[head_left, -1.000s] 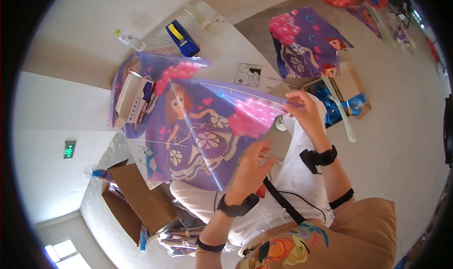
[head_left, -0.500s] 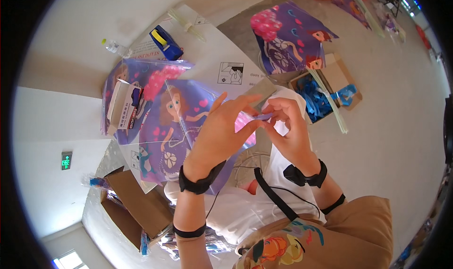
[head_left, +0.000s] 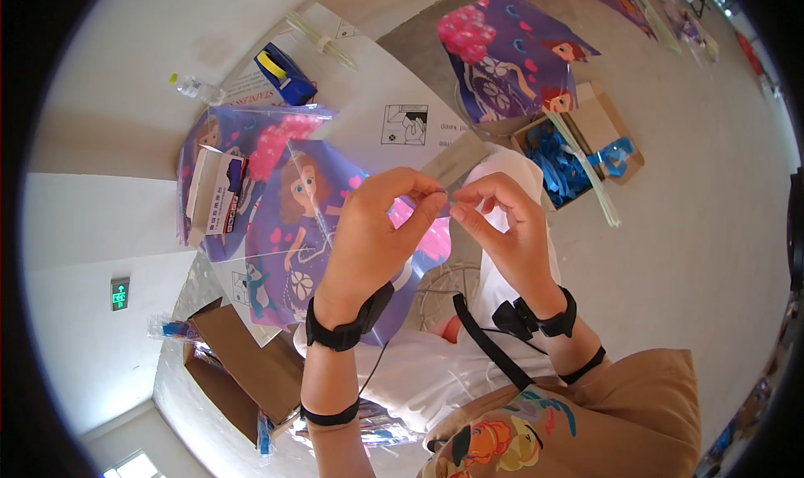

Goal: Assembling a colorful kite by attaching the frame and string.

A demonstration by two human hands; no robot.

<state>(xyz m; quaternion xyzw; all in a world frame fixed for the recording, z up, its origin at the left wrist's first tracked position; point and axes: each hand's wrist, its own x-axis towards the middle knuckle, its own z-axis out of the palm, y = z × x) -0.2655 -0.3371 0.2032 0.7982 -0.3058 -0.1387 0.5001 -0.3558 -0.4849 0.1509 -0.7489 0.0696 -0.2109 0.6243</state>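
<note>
In front of me lies a purple kite [head_left: 297, 252] printed with a cartoon girl, pink hearts and pink flowers, with thin clear rods across it. My left hand [head_left: 381, 218] is closed in a pinch above its right side. Facing it, my right hand [head_left: 502, 227] also pinches, thumb against fingers. Their fingertips almost meet on a small purple bit, seemingly the kite's corner; the fingers mostly hide it. Under the kite is a white printed board [head_left: 368, 84]. A second purple kite [head_left: 197, 134] lies at the left beneath a small open carton [head_left: 219, 195].
A blue tape dispenser [head_left: 285, 74], a bundle of pale sticks [head_left: 322, 41] and a clear bottle [head_left: 197, 87] are at the back left. At right, a box of blue ribbon [head_left: 557, 164] stands beside purple sheets [head_left: 507, 59] and another stick bundle [head_left: 586, 172]. A brown carton [head_left: 243, 365] sits lower left.
My left fingers have curled in from stretched out, and the fingertips of both hands have drawn a little to the left. Less of the purple bit shows between them.
</note>
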